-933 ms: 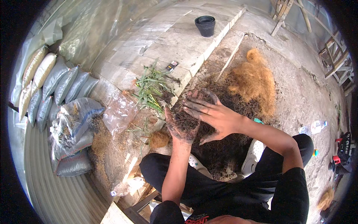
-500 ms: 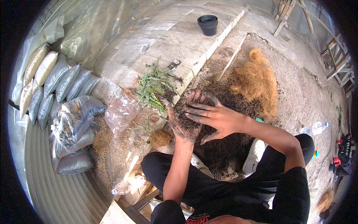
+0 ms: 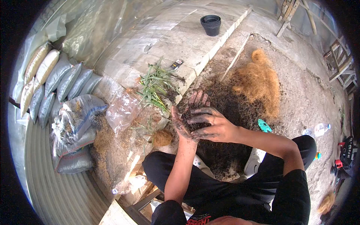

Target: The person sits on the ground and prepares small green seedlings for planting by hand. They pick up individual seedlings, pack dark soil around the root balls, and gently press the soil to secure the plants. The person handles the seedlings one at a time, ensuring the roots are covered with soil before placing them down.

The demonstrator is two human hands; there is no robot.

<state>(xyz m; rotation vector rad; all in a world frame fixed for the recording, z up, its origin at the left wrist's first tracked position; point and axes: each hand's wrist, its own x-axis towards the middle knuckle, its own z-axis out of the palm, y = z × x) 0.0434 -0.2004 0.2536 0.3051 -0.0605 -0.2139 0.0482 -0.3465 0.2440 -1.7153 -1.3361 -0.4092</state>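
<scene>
My left hand (image 3: 181, 127) is palm up, its fingers pointing away from me, and carries a clump of dark fibrous soil (image 3: 190, 114). Curled over that clump from the right is my right hand (image 3: 215, 125), its fingers bent and pressing on the soil; part of the clump is hidden beneath them. Soil coats both hands. Below them a heap of dark soil (image 3: 221, 152) spreads over the ground between my shoes. Left of my left hand lies a bundle of uprooted green plants (image 3: 154, 88). A small fibre-wrapped ball (image 3: 162, 138) rests near my left wrist.
Loose brown coconut fibre (image 3: 258, 84) lies beyond the soil. Stacked black pots (image 3: 210, 27) stand on the paving. A teal object (image 3: 264, 125) shows beside my right forearm. Filled bags (image 3: 69, 82) are piled at left, near a clear plastic bag (image 3: 122, 110). A plastic bottle (image 3: 321, 129) lies at right.
My right hand has gone from lying flat with spread fingers to curling over the soil in my left palm. Its forearm has shifted lower, showing more of the teal object.
</scene>
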